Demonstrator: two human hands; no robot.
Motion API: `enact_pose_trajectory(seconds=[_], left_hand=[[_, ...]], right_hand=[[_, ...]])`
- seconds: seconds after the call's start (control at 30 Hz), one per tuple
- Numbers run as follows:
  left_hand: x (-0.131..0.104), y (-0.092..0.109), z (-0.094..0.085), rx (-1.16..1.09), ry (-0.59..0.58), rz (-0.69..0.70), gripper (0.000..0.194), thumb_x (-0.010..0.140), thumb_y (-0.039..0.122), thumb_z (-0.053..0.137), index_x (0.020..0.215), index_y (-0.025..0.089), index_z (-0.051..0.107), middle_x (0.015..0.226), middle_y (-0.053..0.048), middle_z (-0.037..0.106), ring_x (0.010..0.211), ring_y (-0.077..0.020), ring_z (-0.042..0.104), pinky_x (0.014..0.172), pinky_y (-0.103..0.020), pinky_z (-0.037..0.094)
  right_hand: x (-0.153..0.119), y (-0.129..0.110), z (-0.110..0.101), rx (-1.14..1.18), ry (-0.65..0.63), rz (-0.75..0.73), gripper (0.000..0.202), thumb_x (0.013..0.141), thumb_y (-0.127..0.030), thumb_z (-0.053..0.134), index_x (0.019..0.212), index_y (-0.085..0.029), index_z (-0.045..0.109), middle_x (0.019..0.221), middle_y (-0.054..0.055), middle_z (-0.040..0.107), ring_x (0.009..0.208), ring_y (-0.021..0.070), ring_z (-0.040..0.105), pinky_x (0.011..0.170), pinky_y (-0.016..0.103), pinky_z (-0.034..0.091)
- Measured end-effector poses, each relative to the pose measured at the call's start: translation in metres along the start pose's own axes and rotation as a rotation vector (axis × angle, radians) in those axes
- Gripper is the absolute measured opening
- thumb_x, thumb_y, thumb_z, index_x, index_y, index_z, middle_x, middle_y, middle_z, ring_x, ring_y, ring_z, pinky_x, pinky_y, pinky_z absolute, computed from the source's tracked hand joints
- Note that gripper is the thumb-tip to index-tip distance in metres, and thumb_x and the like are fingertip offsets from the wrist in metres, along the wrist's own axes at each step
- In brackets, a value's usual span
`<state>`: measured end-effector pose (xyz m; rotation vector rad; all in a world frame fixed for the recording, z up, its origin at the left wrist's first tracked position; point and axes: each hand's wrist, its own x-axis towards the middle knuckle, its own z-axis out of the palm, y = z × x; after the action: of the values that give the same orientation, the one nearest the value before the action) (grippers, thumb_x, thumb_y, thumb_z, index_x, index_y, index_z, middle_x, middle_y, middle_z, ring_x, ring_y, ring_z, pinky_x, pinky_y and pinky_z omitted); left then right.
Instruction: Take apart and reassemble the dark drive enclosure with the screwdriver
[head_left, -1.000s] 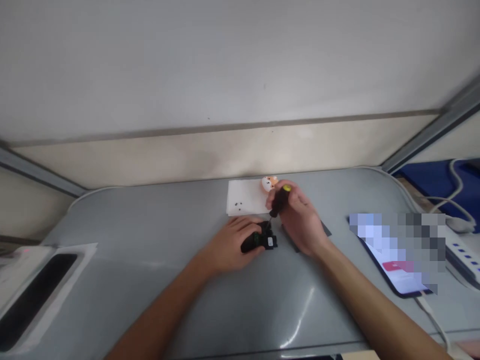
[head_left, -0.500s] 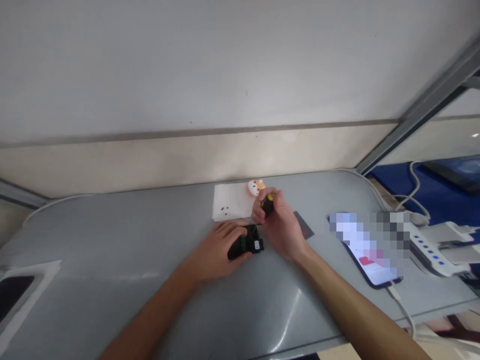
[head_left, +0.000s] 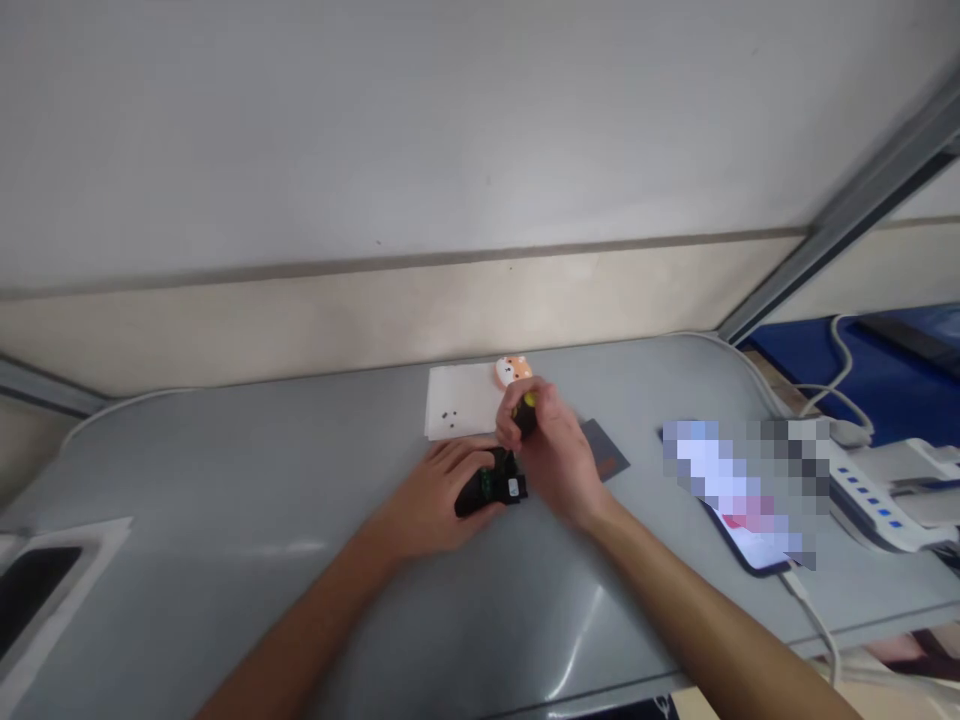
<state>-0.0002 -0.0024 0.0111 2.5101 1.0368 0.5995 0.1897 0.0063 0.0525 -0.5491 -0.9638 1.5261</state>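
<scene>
My left hand [head_left: 439,495] is wrapped around a small black device [head_left: 495,484] on the grey table, with its thumb on the near side and fingers on the far side. Green circuit board and a small white label show on the device. In my right hand [head_left: 551,445] is a screwdriver [head_left: 527,412] with a black and yellow handle, held upright over the far right part of the device. Fingers hide most of its shaft, and I cannot tell if the tip sits in a screw. Several tiny dark screws [head_left: 450,415] lie on white paper [head_left: 469,385] just beyond.
An orange and white animal-face item [head_left: 512,371] sits at the paper's back edge. A dark card [head_left: 604,450] lies right of my right hand. Farther right are a phone [head_left: 750,535] on a cable and a white power strip [head_left: 870,500]. A dark-screened device [head_left: 34,590] is at far left.
My right hand has shifted slightly left with the screwdriver, and the shaft shows less than before. The left hand and the black device stay in place. The camera view has turned a little.
</scene>
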Motion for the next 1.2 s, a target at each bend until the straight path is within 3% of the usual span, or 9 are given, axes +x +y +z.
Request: enact_pose_trajectory(seconds=[0.37, 0.77, 0.97, 1.2], left_hand=[[0.002, 0.001, 0.001, 0.002, -0.018, 0.025, 0.036, 0.094, 0.031, 0.071, 0.127, 0.025, 0.057, 0.132, -0.006, 0.069, 0.126, -0.0276, 0.062, 0.113, -0.047, 0.044], [0.000, 0.002, 0.002, -0.025, -0.007, 0.046, 0.018, 0.096, 0.031, 0.068, 0.113, 0.025, 0.066, 0.137, -0.006, 0.067, 0.129, -0.0239, 0.061, 0.114, -0.044, 0.042], [0.000, 0.001, 0.002, -0.028, 0.002, 0.064, 0.021, 0.097, 0.032, 0.067, 0.115, 0.023, 0.066, 0.136, -0.007, 0.067, 0.127, -0.0240, 0.063, 0.113, -0.045, 0.044], [-0.001, -0.002, 0.002, -0.009, 0.019, 0.101, 0.020, 0.098, 0.035, 0.067, 0.114, 0.023, 0.069, 0.137, -0.008, 0.068, 0.129, -0.0247, 0.063, 0.114, -0.044, 0.046]], right_hand=[[-0.001, 0.001, -0.001, -0.040, -0.010, -0.031, 0.037, 0.103, -0.058, 0.048, 0.094, -0.025, 0.061, 0.072, -0.001, 0.043, 0.067, 0.0161, 0.038, 0.064, 0.031, 0.032], [-0.003, 0.002, -0.006, 0.007, -0.022, -0.031, 0.035, 0.104, -0.056, 0.047, 0.098, -0.026, 0.063, 0.074, -0.001, 0.043, 0.067, 0.0159, 0.038, 0.067, 0.033, 0.031], [-0.003, 0.001, -0.006, 0.084, 0.006, -0.034, 0.028, 0.102, -0.055, 0.054, 0.098, -0.028, 0.054, 0.069, -0.003, 0.041, 0.062, 0.0145, 0.033, 0.063, 0.031, 0.028], [0.001, -0.011, -0.018, 0.058, -0.023, -0.042, 0.018, 0.101, -0.038, 0.059, 0.090, -0.024, 0.059, 0.086, 0.002, 0.055, 0.076, 0.0172, 0.053, 0.071, 0.032, 0.040]])
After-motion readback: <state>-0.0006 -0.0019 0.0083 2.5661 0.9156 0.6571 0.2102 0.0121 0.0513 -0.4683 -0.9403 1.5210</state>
